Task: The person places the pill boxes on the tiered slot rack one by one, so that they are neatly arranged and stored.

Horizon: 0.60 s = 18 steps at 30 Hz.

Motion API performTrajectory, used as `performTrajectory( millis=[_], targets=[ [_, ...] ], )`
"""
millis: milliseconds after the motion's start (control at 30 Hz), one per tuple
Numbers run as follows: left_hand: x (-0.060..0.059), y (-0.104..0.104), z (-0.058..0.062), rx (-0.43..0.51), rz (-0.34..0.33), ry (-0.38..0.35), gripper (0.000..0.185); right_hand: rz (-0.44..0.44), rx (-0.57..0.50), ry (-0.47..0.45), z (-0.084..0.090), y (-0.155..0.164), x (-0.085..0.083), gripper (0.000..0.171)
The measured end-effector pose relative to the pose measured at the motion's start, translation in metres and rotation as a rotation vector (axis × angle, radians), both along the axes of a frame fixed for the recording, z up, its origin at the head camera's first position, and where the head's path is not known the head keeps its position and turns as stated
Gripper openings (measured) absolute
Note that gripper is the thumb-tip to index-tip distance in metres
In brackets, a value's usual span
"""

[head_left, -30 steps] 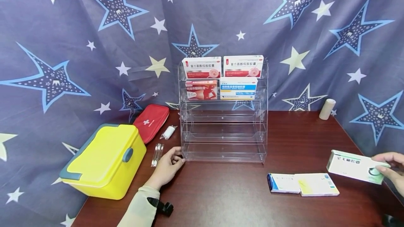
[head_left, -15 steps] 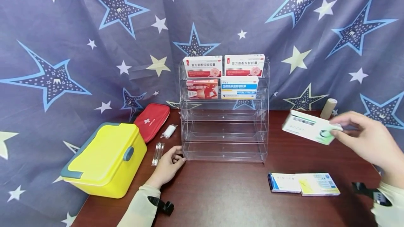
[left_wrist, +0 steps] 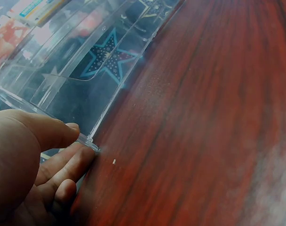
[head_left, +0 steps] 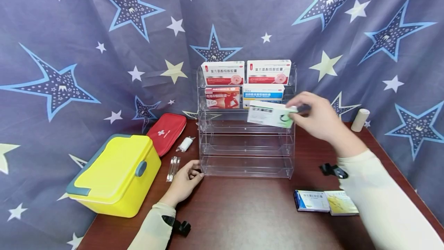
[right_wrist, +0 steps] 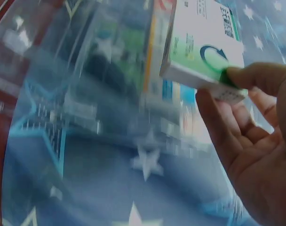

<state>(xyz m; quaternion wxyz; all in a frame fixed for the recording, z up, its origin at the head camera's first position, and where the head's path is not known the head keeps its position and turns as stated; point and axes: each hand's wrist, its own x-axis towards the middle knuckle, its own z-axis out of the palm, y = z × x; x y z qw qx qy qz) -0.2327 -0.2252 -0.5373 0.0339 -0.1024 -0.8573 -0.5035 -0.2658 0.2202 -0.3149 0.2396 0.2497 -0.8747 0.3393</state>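
A clear acrylic display rack with stepped shelves stands mid-table. Two white-and-red medicine boxes fill its top shelf; a red box and a blue-and-white box sit one shelf lower. My right hand pinches a white-and-green medicine box by its right end, in front of the third shelf, overlapping the blue-and-white box's lower part. The right wrist view shows thumb and fingers on that green end. At the rack's lower left corner, my left hand pinches the side panel's edge, thumb against fingers.
A blue-and-white box and a yellow-and-white box lie front right, the latter partly behind my right sleeve. At left are a yellow bin, red first-aid pouch, white roll and swab packet. A beige roll stands back right.
My right hand has carried the white-and-green box from the table's right side, up and leftward to the rack's front. The left hand has stayed at the rack's corner.
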Motion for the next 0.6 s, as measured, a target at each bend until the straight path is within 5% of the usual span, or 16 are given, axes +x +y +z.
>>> performTrajectory(
  millis=[267, 600],
  targets=[
    [0.0, 0.001, 0.002, -0.006, 0.0, 0.018, 0.04, 0.053, -0.014, 0.023, -0.013, -0.072, -0.029, 0.021],
    [0.001, 0.002, 0.003, 0.021, -0.006, -0.007, 0.039, 0.056, 0.0, -0.057, -0.042, -0.114, -0.049, 0.019]
  ],
)
